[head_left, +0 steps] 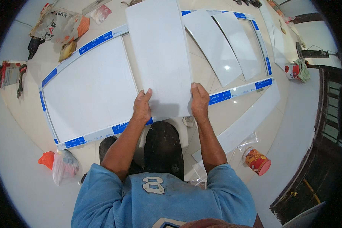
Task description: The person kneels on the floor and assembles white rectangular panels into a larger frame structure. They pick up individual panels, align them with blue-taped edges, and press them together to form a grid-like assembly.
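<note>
A long white panel [161,57] is held between my two hands, its near end toward my knees. My left hand [142,106] grips its left edge, thumb on top; my right hand [200,100] grips the right edge the same way. Beneath the panel lies a frame [95,134] wrapped in blue and white film. A wide white panel [89,89] fills the left part of that frame. Two more white panels [214,45] [241,43] lie slanted over its right part. The held panel hides the middle of the frame's far rail.
A long white strip [239,121] lies at the right, near a red and yellow tub [257,161]. Plastic bags [65,165] sit at the left. Farther off are a sack [60,24], a black tool [35,47] and a bucket [293,71] with a cloth. A dark door [326,129] stands at the right.
</note>
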`<state>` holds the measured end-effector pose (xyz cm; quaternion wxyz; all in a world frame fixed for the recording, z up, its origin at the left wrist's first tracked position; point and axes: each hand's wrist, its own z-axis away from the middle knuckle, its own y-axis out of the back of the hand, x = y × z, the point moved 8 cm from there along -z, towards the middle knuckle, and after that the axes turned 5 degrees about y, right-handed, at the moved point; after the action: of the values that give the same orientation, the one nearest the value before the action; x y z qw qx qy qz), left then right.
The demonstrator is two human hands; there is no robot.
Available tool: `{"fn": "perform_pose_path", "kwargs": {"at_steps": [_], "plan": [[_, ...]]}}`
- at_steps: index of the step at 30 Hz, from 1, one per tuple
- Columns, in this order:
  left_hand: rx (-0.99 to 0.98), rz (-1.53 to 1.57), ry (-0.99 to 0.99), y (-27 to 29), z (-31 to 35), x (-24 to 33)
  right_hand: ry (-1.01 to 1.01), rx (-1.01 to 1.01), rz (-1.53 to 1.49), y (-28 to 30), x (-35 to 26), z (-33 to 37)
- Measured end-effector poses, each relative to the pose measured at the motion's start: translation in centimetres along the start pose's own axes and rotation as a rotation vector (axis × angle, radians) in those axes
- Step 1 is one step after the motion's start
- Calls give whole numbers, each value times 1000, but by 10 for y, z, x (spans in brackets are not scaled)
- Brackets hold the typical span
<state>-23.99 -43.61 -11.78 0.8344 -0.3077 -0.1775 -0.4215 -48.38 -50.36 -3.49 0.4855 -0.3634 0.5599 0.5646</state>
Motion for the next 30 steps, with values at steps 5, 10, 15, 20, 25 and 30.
{"fn": "perform_pose_path", "kwargs": {"at_steps": [5, 10, 15, 20, 25, 30], "plan": [[-50, 73, -110, 3, 5, 10, 73, 6, 27, 4, -13, 15], [-21, -6, -100, 4, -24, -18, 1, 58, 146, 12, 29, -13], [121, -17, -71, -22, -69, -54, -47, 152, 215, 11, 90, -67], [338, -175, -2, -34, -85, -79, -82, 58, 473, 23, 138, -108], [370, -49, 30, -41, -101, -98, -16, 30, 311, 23, 147, -125], [322, -18, -32, -51, -108, -101, -155, 3, 310, 25, 163, -128]]}}
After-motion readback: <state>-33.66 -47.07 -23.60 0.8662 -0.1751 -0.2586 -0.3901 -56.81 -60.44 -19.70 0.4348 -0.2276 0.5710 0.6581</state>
